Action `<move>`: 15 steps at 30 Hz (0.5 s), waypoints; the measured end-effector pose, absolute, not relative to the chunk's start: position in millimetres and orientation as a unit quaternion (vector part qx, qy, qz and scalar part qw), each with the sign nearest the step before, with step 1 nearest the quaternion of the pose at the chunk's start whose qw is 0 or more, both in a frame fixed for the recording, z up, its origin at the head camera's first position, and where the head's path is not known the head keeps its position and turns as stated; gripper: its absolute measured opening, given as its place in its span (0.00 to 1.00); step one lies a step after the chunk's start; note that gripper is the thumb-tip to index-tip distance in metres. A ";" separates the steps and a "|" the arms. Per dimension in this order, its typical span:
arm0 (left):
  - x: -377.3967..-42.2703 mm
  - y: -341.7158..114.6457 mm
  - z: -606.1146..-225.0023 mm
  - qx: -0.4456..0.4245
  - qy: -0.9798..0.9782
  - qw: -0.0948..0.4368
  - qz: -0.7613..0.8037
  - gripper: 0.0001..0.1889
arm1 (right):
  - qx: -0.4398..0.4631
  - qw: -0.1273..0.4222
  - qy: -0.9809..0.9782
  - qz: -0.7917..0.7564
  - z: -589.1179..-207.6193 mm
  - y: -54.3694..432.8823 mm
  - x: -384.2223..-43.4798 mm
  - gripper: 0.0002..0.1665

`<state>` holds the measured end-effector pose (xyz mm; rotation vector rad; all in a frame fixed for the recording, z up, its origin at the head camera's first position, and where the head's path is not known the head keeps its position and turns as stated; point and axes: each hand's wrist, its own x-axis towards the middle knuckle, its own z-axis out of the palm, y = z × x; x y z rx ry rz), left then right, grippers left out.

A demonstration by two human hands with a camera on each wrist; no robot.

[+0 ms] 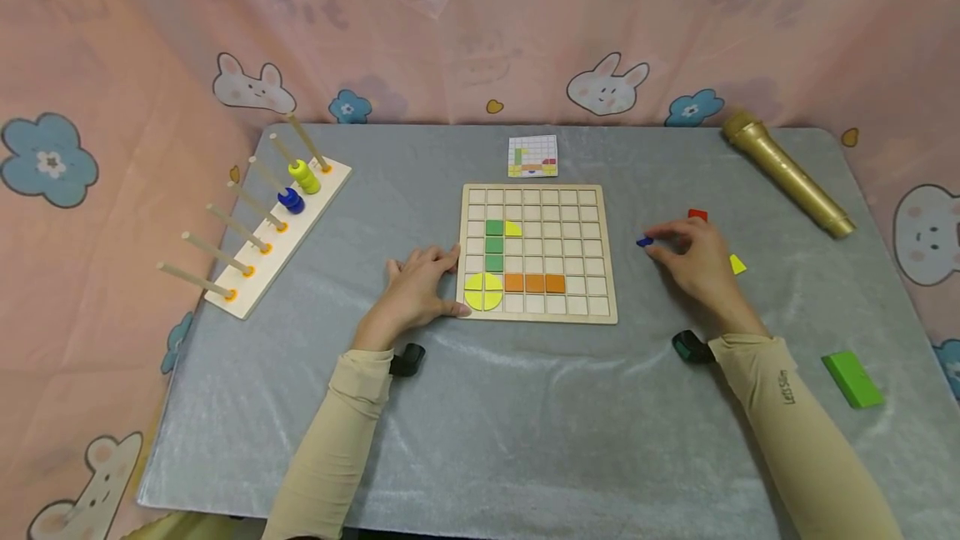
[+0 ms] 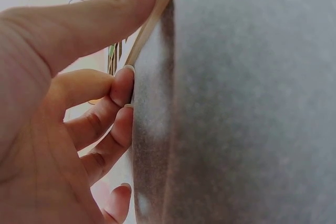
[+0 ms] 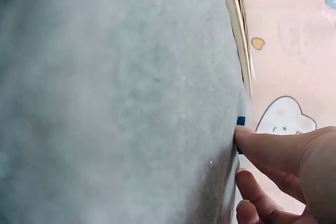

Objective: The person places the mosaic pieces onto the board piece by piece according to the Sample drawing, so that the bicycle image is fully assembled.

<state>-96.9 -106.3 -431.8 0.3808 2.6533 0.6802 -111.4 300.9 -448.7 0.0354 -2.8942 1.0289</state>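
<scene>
A square wooden grid board [image 1: 540,322] lies on the table, with green squares [image 1: 494,245], orange squares [image 1: 535,283], a yellow quarter-circle [image 1: 513,229] and a yellow circle made of quarter pieces [image 1: 483,292] in its cells. Against the board's lower left corner and left edge rests my left hand [image 1: 414,290], thumb and fingers touching the rim. To the right of the board, my right hand [image 1: 697,261] pinches a small blue piece [image 1: 644,242] between thumb and forefinger. Close to that hand lie a red piece [image 1: 698,214] and a yellow piece [image 1: 738,264].
A printed pattern card [image 1: 533,157] lies behind the board. At left stands a peg rack [image 1: 281,250] with blue and yellow rings. A gold microphone [image 1: 787,175] lies at the back right, and a green block [image 1: 852,379] is beside the right forearm.
</scene>
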 end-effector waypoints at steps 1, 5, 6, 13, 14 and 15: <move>-97.0 -106.3 -431.7 0.135 0.942 0.187 0.242 0.54 | 0.014 0.037 -0.942 0.334 -449.0 301.1 -111.6 0.14; -97.2 -106.1 -431.5 0.135 0.943 0.186 0.241 0.54 | 0.026 0.052 -0.942 0.329 -451.3 301.7 -112.6 0.11; -97.3 -106.2 -431.6 0.135 0.943 0.186 0.240 0.54 | 0.028 0.053 -0.943 0.327 -451.9 301.7 -112.9 0.11; -97.6 -105.9 -432.5 0.134 0.943 0.186 0.240 0.53 | 0.022 0.034 -0.942 0.333 -448.0 291.9 -110.6 0.12; -97.6 -106.0 -432.7 0.134 0.943 0.187 0.240 0.53 | 0.023 0.029 -0.941 0.335 -447.0 288.7 -109.6 0.12; -97.7 -106.0 -432.9 0.134 0.943 0.187 0.239 0.53 | 0.025 0.023 -0.941 0.338 -445.8 285.0 -108.3 0.13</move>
